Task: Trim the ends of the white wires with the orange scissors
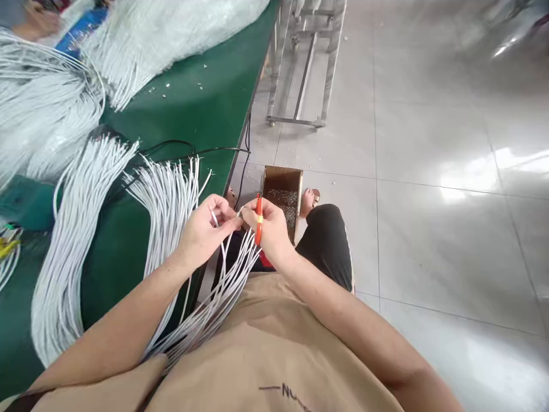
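My left hand (210,226) pinches a white cable near its end, thumb against the fingers. Close against it, my right hand (270,229) has its fingers curled round a small tool with orange handles (259,220) and a yellow band; the working end is too small to make out. Both hands meet at the cable tip, over my lap. Below them a loose bunch of white cables (234,280) runs across my lap. On the green table beside my left arm lies another bundle of white cables (167,200), ends fanned out.
More white cable bundles (64,240) cover the green table (201,97), with a black cord (214,150) crossing its edge. On the floor stands a cardboard box (282,171) with scraps inside. A metal frame (306,74) stands farther off. Another person's hand (38,23) shows at top left.
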Tool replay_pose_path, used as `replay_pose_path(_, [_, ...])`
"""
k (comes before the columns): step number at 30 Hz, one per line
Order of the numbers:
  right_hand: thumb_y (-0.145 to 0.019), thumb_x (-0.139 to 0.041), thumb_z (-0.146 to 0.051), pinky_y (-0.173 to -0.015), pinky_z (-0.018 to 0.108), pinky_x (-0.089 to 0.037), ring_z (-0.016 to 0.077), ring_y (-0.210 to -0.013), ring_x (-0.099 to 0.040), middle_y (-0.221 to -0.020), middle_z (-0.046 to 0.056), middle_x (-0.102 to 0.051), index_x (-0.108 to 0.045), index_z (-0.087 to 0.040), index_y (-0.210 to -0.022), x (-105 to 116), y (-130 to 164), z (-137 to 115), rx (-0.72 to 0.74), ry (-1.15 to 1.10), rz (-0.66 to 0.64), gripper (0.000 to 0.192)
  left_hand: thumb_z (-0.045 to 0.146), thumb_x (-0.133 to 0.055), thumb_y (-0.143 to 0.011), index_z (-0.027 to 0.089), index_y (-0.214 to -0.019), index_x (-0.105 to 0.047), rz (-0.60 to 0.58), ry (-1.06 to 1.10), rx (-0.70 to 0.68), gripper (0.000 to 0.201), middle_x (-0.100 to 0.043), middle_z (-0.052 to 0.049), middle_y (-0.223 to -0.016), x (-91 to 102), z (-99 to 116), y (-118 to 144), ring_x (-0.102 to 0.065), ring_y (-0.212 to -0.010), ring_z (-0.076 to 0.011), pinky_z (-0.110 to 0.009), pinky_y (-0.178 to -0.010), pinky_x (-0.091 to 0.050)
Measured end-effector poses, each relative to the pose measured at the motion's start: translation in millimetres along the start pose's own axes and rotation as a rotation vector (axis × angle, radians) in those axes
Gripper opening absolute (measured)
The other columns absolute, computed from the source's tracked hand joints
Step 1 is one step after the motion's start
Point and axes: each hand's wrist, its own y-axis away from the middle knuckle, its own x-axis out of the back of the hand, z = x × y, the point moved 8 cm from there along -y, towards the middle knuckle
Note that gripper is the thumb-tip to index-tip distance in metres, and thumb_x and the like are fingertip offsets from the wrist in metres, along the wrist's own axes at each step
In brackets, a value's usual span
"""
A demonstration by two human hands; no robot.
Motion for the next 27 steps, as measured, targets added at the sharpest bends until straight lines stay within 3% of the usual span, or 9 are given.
replay_pose_path(6, [-0.066, -0.058, -0.020, -0.058, 0.022, -0.038, 0.0079, -0.057, -0.042, -0.063, -0.005, -0.052, -0.053, -0.017, -0.068, 15.5, 3.9, 2.1, -0.005, 0.098, 0.127, 0.006, 0.023, -0.068, -0.072, 0.020, -0.075, -0.046, -0.008, -0.101, -0.044, 0.023, -0.062, 0.003, -0.071, -0.6, 9.8, 3.8, -0.061, -0.068, -0.0109, -0.023, -0.067, -0.047])
replay_pose_path(11, [-0.070, -0.059, -0.028, -0.059, 0.023, -0.037, 0.0088, -0.058, -0.042, -0.061, -0.004, -0.050, -0.053, -0.017, -0.063, 14.7, 7.1, 1.0, -0.011, 0.196, 0.050, 0.014, 0.028, -0.071, -0.071, 0.020, -0.077, -0.046, 0.046, 0.007, -0.024, 0.027, -0.062, 0.004, -0.071, 11.1, -0.4, -5.8, -0.063, -0.067, -0.0116, -0.026, -0.072, -0.049])
replay_pose_path(16, [-0.073, -0.062, -0.035, -0.065, 0.024, -0.041, 0.0100, -0.064, -0.049, -0.072, -0.002, -0.059, -0.063, -0.017, -0.079, 11.1, -0.7, 1.2, -0.018, 0.204, 0.012, 0.019, 0.026, -0.072, -0.070, 0.020, -0.078, -0.044, -0.012, 0.085, -0.010, 0.030, -0.062, 0.005, -0.070, 8.0, -6.2, -7.3, -0.063, -0.068, -0.0116, -0.027, -0.074, -0.049])
replay_pose_path(19, [-0.071, -0.065, -0.034, -0.060, 0.023, -0.040, 0.0089, -0.058, -0.045, -0.065, -0.002, -0.057, -0.064, -0.015, -0.075, 4.4, -4.2, 0.4, -0.039, 0.172, -0.065, 0.019, 0.027, -0.074, -0.069, 0.020, -0.081, -0.046, -0.081, 0.091, 0.016, 0.031, -0.062, 0.004, -0.075, 2.9, -5.9, -4.8, -0.063, -0.074, -0.0121, -0.028, -0.077, -0.050])
replay_pose_path(21, [-0.072, -0.064, -0.032, -0.058, 0.023, -0.040, 0.0089, -0.057, -0.044, -0.063, -0.002, -0.055, -0.063, -0.015, -0.074, 9.8, -5.5, -2.8, -0.022, 0.209, -0.023, 0.017, 0.027, -0.072, -0.071, 0.020, -0.088, -0.052, -0.162, 0.069, 0.061, 0.027, -0.064, 0.000, -0.089, -1.5, -7.4, -3.2, -0.063, -0.086, -0.0139, -0.028, -0.080, -0.050])
replay_pose_path(24, [-0.075, -0.060, -0.031, -0.065, 0.025, -0.043, 0.0110, -0.065, -0.051, -0.075, 0.000, -0.060, -0.064, -0.016, -0.085, 27.9, -3.7, -16.7, 0.096, 0.289, 0.169, 0.018, 0.032, -0.065, -0.078, 0.019, -0.098, -0.061, -0.230, 0.060, 0.141, 0.024, -0.063, -0.005, -0.107, -2.7, -13.7, -1.9, -0.060, -0.101, -0.0179, -0.028, -0.080, -0.052])
replay_pose_path(27, [-0.078, -0.059, -0.032, -0.070, 0.025, -0.044, 0.0120, -0.072, -0.053, -0.082, 0.001, -0.061, -0.066, -0.018, -0.087, 26.6, -1.4, -31.0, 0.190, 0.379, 0.179, 0.019, 0.034, -0.065, -0.079, 0.019, -0.102, -0.066, -0.188, 0.094, 0.176, 0.027, -0.064, -0.004, -0.098, 2.2, -19.7, -2.8, -0.062, -0.090, -0.0147, -0.028, -0.077, -0.053])
